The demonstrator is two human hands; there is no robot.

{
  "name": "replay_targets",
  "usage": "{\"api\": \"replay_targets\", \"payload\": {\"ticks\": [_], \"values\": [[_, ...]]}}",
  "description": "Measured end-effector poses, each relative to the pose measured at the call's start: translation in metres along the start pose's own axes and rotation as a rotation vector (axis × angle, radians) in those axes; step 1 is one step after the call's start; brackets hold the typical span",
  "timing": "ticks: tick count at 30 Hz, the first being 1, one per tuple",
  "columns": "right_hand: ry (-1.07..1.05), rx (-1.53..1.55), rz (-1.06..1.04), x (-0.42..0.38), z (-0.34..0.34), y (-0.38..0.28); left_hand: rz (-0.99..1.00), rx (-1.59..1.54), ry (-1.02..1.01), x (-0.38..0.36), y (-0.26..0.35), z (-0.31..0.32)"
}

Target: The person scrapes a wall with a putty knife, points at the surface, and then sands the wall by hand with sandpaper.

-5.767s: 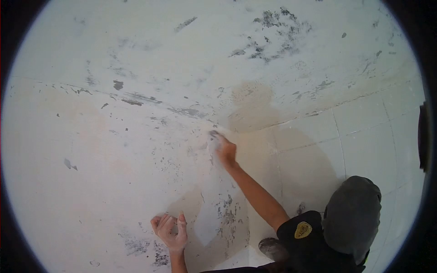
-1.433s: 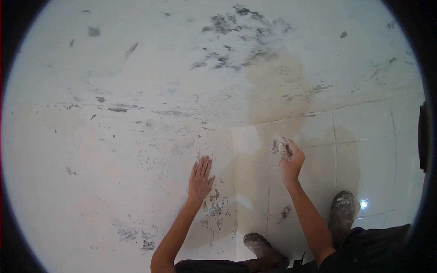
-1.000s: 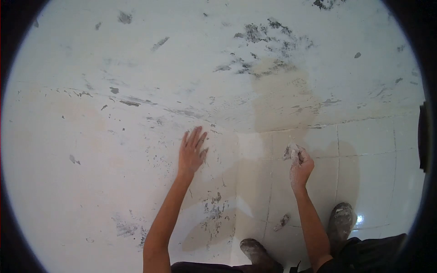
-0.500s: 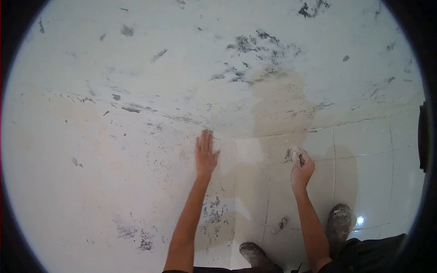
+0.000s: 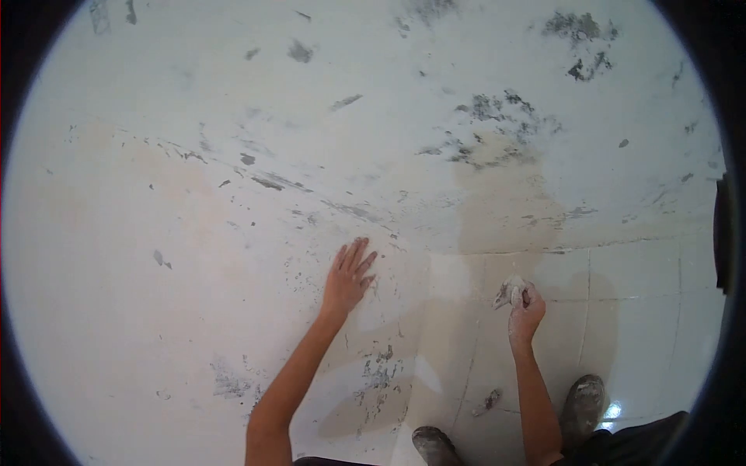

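Note:
My left hand (image 5: 347, 283) lies with its fingers spread on the pale wall (image 5: 194, 311), a little left of the corner line and among small dark specks. To the right, my right hand (image 5: 527, 305) is closed around a small crumpled whitish-grey piece (image 5: 509, 293), possibly cloth or paper, which sticks out on its left side. That hand is held above the tiled floor. White dust coats its fingers.
Dark scuffs (image 5: 497, 124) mark the other wall surface. Two dusty shoes (image 5: 583, 400) stand on the floor tiles (image 5: 606, 311). Between them and the wall lies a small dirty object (image 5: 488, 402). A dark edge (image 5: 723, 233) shows at the far right.
The view has shifted, so wall marks appear further right. My left hand has moved down along the wall, its fingers now more spread. My right hand still holds the crumpled piece.

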State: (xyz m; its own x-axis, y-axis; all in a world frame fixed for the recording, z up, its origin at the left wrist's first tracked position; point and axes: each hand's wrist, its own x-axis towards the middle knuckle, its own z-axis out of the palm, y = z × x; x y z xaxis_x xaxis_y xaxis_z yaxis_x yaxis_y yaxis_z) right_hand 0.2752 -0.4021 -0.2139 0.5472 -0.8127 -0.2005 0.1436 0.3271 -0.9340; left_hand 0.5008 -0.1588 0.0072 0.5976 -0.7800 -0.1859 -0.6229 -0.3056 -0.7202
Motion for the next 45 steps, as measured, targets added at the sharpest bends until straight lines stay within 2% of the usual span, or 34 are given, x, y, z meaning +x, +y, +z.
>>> {"api": "replay_targets", "payload": {"ticks": [3, 5, 6, 8, 9, 11, 15, 20, 24, 26, 34, 38, 40, 42, 45], "values": [[-0.100, 0.112, 0.094, -0.003, 0.009, 0.015, -0.025, 0.051, 0.037, -0.006, -0.034, -0.038], [-0.321, 0.410, 0.202, -0.002, 0.016, 0.035, -0.072, 0.077, 0.077, -0.008, -0.056, -0.064], [-0.337, 0.421, 0.193, -0.004, 0.019, 0.039, -0.087, 0.090, 0.080, -0.008, -0.066, -0.078], [-0.354, 0.588, 0.553, -0.009, 0.028, 0.033, -0.140, 0.064, 0.154, -0.009, -0.091, -0.100], [-0.377, 0.596, 0.546, -0.013, 0.032, 0.028, -0.159, 0.080, 0.156, -0.011, -0.103, -0.111], [-0.452, 0.826, 0.625, -0.022, 0.035, 0.011, -0.197, 0.099, 0.257, -0.016, -0.127, -0.132], [-0.643, 0.843, 0.578, -0.025, 0.040, 0.046, -0.271, 0.177, 0.295, -0.035, -0.165, -0.180], [-0.533, 0.740, 0.637, -0.027, 0.045, 0.039, -0.332, 0.302, 0.327, -0.057, -0.225, -0.229], [-0.596, 0.740, 0.587, -0.022, 0.047, 0.038, -0.461, 0.350, 0.385, -0.067, -0.246, -0.245], [-0.473, 0.728, 0.622, -0.024, 0.052, 0.026, -0.508, 0.385, 0.385, -0.065, -0.236, -0.235], [-0.481, 0.770, 0.536, -0.031, 0.055, 0.013, -0.361, 0.225, 0.247, -0.070, -0.154, -0.169], [-0.409, 0.808, 0.523, -0.029, 0.045, 0.015, -0.261, 0.082, 0.112, -0.083, -0.074, -0.095], [-0.450, 0.768, 0.499, -0.028, 0.040, 0.005, -0.189, -0.097, 0.030, -0.101, -0.026, -0.056], [-0.489, 0.730, 0.473, -0.025, 0.037, 0.002, -0.084, 0.030, -0.112, -0.121, 0.022, -0.032], [-0.420, 0.734, 0.425, -0.020, 0.034, 0.000, 0.000, 0.098, -0.195, -0.154, 0.080, 0.009]]}}
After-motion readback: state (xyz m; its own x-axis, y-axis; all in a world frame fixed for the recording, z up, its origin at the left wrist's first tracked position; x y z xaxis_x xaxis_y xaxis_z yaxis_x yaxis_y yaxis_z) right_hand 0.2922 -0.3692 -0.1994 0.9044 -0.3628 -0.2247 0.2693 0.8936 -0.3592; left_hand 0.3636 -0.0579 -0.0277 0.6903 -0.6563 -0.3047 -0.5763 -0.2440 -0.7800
